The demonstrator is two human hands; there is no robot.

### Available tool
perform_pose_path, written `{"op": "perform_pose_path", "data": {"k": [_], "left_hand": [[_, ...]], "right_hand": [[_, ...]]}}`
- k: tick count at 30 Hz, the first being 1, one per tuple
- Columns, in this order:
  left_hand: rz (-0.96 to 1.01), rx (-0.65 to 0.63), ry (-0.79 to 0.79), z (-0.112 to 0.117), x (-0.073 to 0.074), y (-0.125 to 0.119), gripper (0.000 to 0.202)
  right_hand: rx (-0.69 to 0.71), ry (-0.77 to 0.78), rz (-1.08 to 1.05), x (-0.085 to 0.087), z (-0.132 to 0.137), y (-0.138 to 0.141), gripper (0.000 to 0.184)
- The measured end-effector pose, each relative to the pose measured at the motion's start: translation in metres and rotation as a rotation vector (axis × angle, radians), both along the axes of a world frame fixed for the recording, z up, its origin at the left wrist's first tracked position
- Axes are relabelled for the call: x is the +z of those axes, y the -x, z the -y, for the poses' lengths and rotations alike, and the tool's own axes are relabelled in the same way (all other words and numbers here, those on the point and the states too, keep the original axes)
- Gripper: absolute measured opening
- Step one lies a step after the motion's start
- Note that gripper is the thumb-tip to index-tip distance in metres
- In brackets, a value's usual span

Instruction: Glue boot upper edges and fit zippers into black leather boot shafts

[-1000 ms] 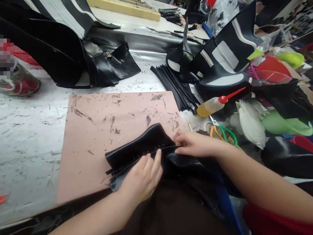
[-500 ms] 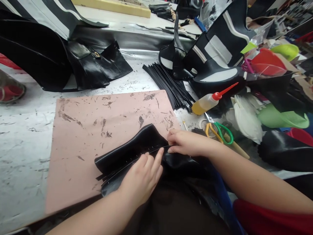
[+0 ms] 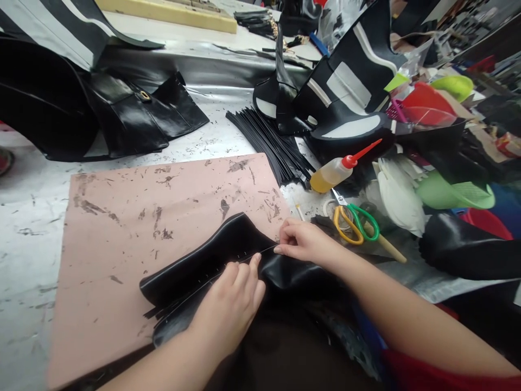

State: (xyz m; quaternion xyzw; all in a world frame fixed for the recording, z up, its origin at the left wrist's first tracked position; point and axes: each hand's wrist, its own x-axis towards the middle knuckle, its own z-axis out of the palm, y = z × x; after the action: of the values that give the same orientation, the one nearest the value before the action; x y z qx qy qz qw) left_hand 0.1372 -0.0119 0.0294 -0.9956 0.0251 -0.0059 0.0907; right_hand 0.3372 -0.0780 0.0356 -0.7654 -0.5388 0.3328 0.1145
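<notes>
A glossy black leather piece with a pale-marked seam [image 3: 220,247] overhangs the near edge of the scuffed pink rectangular board [image 3: 114,244], towards the right. The right hand [image 3: 301,241] pinches that seam; the left hand [image 3: 230,301] rests fingertips along it, though whether it grips cannot be told.

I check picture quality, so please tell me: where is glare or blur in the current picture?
Head view: pale glare on the black leather below the right hand, softer sheen on the table; head view again: clutter at upper right looks smeared, the scissors clearer.
</notes>
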Motion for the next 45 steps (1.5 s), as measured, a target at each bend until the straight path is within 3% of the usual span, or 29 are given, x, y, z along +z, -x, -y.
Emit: {"op": "perform_pose_path", "data": {"k": [7,11,14,18,20,23,25,27,29,31,34,37,39,41,45], "left_hand": [[-0.040,0.009,0.036,-0.003,0.002,-0.001,0.023],[-0.047,0.034,0.041,-0.002,0.002,0.005,0.025],[-0.012,0.045,0.032,0.001,-0.001,0.010,0.030],[0.041,0.093,0.020,0.006,-0.003,0.023,0.032],[0.054,0.132,-0.009,0.008,-0.003,0.035,0.035],[0.084,0.187,-0.030,0.011,-0.003,0.058,0.036],[0.124,0.210,-0.026,0.013,-0.004,0.074,0.032],[0.173,0.231,-0.018,0.015,-0.007,0.084,0.031],[0.213,0.253,-0.013,0.017,-0.010,0.089,0.031],[0.234,0.276,-0.013,0.020,-0.012,0.090,0.031],[0.241,0.297,-0.011,0.022,-0.013,0.088,0.033],[0.253,0.310,-0.003,0.022,-0.012,0.087,0.034],[0.263,0.321,-0.001,0.022,-0.012,0.086,0.033],[0.271,0.327,-0.003,0.022,-0.013,0.085,0.032],[0.291,0.333,-0.004,0.022,-0.013,0.083,0.031]], "right_hand": [[0.028,0.241,0.362,0.010,-0.028,-0.014,0.041],[-0.190,0.154,0.536,0.010,-0.027,-0.044,0.034],[-0.322,0.151,0.502,0.000,-0.024,-0.057,0.021],[-0.333,0.191,0.418,-0.014,-0.027,-0.056,0.036],[-0.371,0.165,0.411,-0.011,-0.026,-0.053,0.035],[-0.498,-0.058,0.404,0.013,-0.013,-0.044,0.016],[-0.615,-0.440,0.358,0.038,0.003,-0.027,0.007],[-0.728,-0.936,0.236,0.062,0.018,0.002,0.014],[-0.671,-1.128,-0.014,0.075,0.029,0.038,0.016],[-0.452,-0.982,-0.293,0.072,0.032,0.073,0.025],[-0.212,-0.702,-0.498,0.044,0.024,0.108,0.020],[-0.283,-0.697,-0.488,0.011,0.012,0.117,0.010],[-0.285,-0.703,-0.507,-0.002,0.007,0.117,0.008],[-0.186,-0.665,-0.500,-0.006,0.005,0.116,0.011],[-0.038,-0.644,-0.283,-0.007,0.004,0.118,0.014]]}}
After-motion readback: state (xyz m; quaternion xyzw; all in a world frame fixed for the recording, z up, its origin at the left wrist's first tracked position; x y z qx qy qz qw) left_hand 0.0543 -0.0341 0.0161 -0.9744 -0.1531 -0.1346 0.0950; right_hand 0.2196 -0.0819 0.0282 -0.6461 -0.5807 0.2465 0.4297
